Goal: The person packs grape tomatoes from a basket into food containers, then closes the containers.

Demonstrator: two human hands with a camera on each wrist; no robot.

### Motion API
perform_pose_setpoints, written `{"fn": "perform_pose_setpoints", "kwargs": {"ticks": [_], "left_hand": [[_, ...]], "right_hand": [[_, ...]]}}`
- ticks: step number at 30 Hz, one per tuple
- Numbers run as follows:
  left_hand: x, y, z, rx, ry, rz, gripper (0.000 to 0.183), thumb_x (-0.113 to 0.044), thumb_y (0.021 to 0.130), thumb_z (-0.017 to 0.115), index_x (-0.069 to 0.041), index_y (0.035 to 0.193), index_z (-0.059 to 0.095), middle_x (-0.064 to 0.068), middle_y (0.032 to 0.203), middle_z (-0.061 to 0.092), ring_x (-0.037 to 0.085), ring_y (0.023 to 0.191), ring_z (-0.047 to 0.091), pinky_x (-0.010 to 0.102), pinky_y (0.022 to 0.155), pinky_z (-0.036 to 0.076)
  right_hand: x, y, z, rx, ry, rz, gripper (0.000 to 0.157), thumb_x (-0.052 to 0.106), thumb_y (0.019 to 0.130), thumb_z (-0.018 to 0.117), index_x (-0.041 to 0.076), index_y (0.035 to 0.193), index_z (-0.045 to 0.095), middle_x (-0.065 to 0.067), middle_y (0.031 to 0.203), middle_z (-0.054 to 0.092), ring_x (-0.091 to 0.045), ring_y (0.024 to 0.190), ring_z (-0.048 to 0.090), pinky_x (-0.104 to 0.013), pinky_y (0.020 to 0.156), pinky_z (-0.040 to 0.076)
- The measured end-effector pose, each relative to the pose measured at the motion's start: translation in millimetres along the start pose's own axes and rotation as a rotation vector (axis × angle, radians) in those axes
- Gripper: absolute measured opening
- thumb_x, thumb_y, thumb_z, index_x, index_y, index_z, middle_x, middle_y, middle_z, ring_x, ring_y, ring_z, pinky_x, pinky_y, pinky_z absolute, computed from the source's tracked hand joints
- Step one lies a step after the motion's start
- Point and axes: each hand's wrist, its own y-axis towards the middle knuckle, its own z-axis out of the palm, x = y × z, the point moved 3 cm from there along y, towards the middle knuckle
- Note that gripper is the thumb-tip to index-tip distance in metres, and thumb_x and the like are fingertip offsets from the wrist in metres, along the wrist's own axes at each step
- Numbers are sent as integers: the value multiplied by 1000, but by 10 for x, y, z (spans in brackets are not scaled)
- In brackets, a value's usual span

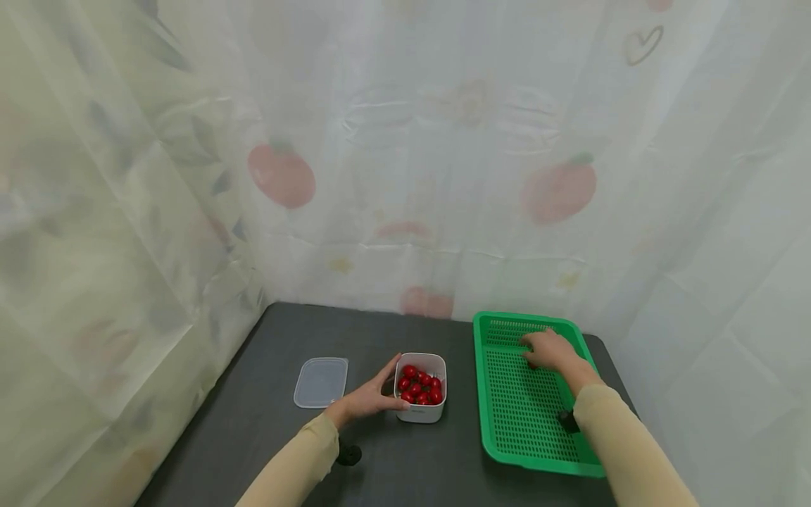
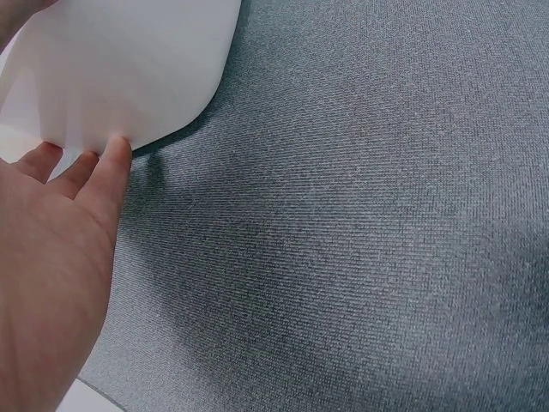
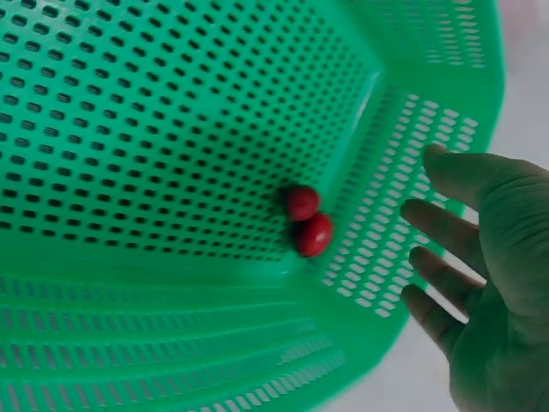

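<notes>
A white square container [image 1: 421, 414] stands on the dark table with several cherry tomatoes [image 1: 415, 388] inside. My left hand [image 1: 367, 400] grips its left side, thumb at the front and fingers toward the back. The left wrist view has fingertips [image 2: 117, 148] against the smooth white wall [image 2: 146, 69]. Over the far part of a green perforated basket [image 1: 484, 408], my right hand [image 1: 550, 350] hovers with fingers spread and nothing held. Two cherry tomatoes [image 3: 310, 233] lie together in a corner of the basket, just beyond those fingertips in the right wrist view.
A translucent square lid [image 1: 321, 382] lies flat left of the container. Behind the table hangs a pale printed curtain [image 1: 418, 176], with more sheeting along both sides. The basket's raised rim [image 1: 538, 316] reaches near the table's back right corner.
</notes>
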Motion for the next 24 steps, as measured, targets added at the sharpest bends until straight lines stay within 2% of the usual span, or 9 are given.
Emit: {"fn": "perform_pose_setpoints", "kwargs": {"ticks": [5, 10, 15, 20, 24], "left_hand": [[2, -15, -2, -4, 5, 1, 109, -31, 91, 79, -29, 166, 0, 12, 170, 13, 43, 152, 21, 65, 114, 27], [-17, -44, 14, 2, 2, 3, 109, -32, 91, 79, -29, 166, 0, 12, 170, 14, 42, 151, 23, 64, 114, 28], [-30, -62, 36, 6, -1, 8, 107, -29, 92, 78, -29, 166, 0, 11, 170, 13, 41, 152, 22, 62, 115, 29], [-5, -40, 51, 6, 8, 19, 109, -32, 92, 78, -26, 166, -1, 11, 170, 13, 42, 151, 23, 62, 114, 30], [-1, -32, 58, 9, 4, 22, 109, -32, 91, 79, -27, 166, 0, 11, 170, 13, 42, 151, 23, 61, 114, 31]], "right_hand": [[-138, -31, 133, 47, 5, 59, 38, 12, 101, 63, -4, 135, 61, -24, 124, 64, -57, 124, 47, -67, 94, 43], [-260, -44, 304, 95, 9, 115, 43, 11, 101, 59, -6, 140, 55, -32, 133, 56, -60, 127, 42, -70, 96, 40], [-290, -82, 431, 143, 30, 158, 48, 12, 102, 60, -7, 144, 50, -37, 142, 46, -64, 132, 34, -72, 99, 37], [-276, -106, 520, 169, 62, 197, 54, 11, 102, 58, -6, 151, 42, -38, 151, 35, -65, 138, 24, -75, 105, 29], [-290, -102, 592, 187, 73, 221, 55, 10, 102, 56, -6, 153, 39, -38, 155, 30, -65, 139, 21, -75, 106, 26]]}}
